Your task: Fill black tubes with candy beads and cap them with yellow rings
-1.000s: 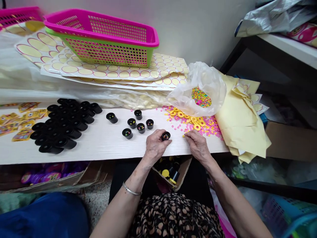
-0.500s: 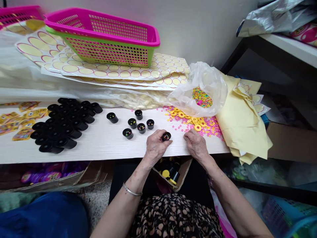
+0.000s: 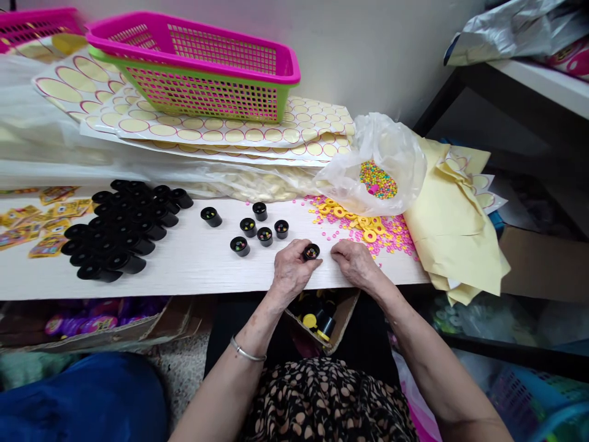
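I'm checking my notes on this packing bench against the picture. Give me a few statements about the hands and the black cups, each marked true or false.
1. The left hand holds a small black cup with coloured beads in it. True.
2. The right hand is inside the plastic bag. False: it rests on the table edge, near the scattered pink beads.
3. Five filled cups stand on the table to the left of the held one. True.
4. The pile of black cups lies in the pink basket. False: it lies on the table, at the left.
5. Yellow rings lie among the beads. True.
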